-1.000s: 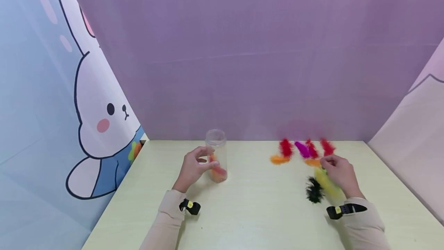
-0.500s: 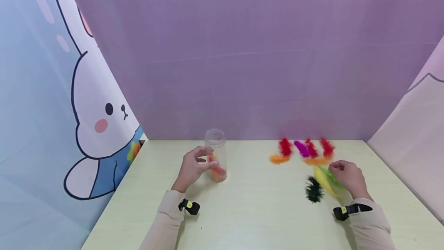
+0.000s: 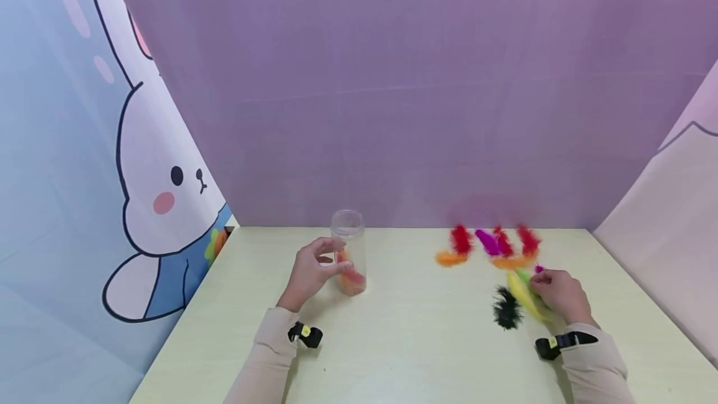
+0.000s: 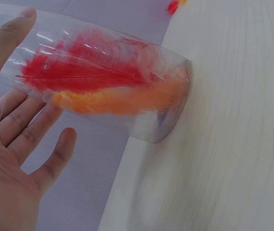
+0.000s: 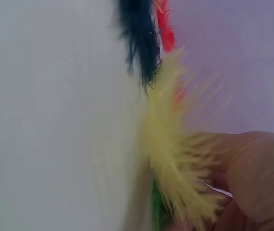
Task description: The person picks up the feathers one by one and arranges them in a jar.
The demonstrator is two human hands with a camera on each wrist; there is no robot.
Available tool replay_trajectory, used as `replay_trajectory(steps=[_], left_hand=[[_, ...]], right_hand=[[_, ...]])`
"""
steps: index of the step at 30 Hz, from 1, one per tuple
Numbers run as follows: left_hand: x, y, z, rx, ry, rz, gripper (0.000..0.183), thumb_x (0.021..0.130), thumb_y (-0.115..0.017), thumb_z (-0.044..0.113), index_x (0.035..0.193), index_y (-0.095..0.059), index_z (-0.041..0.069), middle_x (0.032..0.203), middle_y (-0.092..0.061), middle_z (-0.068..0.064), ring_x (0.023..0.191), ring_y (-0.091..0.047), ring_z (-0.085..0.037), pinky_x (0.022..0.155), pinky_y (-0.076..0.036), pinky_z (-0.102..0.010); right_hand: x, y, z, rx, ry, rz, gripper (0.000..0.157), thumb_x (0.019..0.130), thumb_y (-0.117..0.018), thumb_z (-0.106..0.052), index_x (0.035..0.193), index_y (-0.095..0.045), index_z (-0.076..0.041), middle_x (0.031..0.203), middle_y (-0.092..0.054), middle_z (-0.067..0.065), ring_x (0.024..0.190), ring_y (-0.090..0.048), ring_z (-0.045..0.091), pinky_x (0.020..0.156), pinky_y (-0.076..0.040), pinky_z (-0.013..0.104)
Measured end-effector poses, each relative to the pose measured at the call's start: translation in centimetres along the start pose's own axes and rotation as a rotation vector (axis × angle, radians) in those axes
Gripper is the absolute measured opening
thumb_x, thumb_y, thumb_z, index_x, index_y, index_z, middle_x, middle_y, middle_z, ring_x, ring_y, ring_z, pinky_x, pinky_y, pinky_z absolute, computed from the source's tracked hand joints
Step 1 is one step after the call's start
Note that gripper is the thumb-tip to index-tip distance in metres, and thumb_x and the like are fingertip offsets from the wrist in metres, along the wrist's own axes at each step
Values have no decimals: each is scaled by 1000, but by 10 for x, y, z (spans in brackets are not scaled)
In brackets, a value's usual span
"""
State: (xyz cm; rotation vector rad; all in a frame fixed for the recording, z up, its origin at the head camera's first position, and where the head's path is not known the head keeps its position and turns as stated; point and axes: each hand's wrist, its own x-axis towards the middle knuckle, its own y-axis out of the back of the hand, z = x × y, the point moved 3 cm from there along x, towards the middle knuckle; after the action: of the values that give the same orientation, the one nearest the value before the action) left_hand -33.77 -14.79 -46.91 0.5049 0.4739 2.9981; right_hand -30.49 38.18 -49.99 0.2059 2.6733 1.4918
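A clear plastic jar (image 3: pixel 359 254) stands upright on the table with red and orange feathers inside. My left hand (image 3: pixel 311 270) holds its side between thumb and fingers. In the left wrist view, the red feather (image 4: pixel 89 67) lies above the orange feather (image 4: pixel 122 98) within the jar (image 4: pixel 175 115). On the right, my right hand (image 3: pixel 563 297) has its fingertips together on the green feather (image 3: pixel 523 276), partly hiding it. A yellow feather (image 3: pixel 521 295) lies just left of that hand. The yellow feather (image 5: pixel 168 149) covers much of the fingers in the right wrist view.
A dark green feather (image 3: pixel 507 308) lies left of the yellow one. Farther back are several red feathers (image 3: pixel 462 240), a magenta feather (image 3: pixel 487 242) and orange feathers (image 3: pixel 451 259). A small magenta tip (image 3: pixel 540 269) shows beyond the right hand. A purple cloth (image 3: pixel 415 111) hangs behind the table.
My right hand moved right off the orange and yellow feathers, then slightly down onto the green feather. A magenta tip came into sight beside it. My left hand and the jar stayed put.
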Motion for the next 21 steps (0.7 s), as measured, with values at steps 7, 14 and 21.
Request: replay_trajectory(steps=[7,14,21], left_hand=[[0,0,2,-10,-13,-6,55,77,-91,22,126,-69,10,125,-73,-11,121,-67,-27,100,-55,-52],[-1,1,1,8,-29,-9,52,75,-92,31,121,-71,19,124,-74,-11,118,-68,-24,98,-57,-49],[-1,2,1,0,-41,-19,55,75,-92,34,123,-70,16,124,-73,-12,119,-67,-27,100,-54,-58]], right_hand=[[-1,0,1,-10,-21,-3,23,94,-65,-23,101,-74,-2,93,-72,16,79,-61,28,60,-40,32],[-4,0,-2,-3,-3,-44,21,92,-58,-18,89,-72,-3,84,-67,10,74,-57,24,60,-39,31],[-4,3,-4,15,28,-46,22,94,-50,-17,78,-60,-5,72,-55,4,66,-50,21,60,-36,31]])
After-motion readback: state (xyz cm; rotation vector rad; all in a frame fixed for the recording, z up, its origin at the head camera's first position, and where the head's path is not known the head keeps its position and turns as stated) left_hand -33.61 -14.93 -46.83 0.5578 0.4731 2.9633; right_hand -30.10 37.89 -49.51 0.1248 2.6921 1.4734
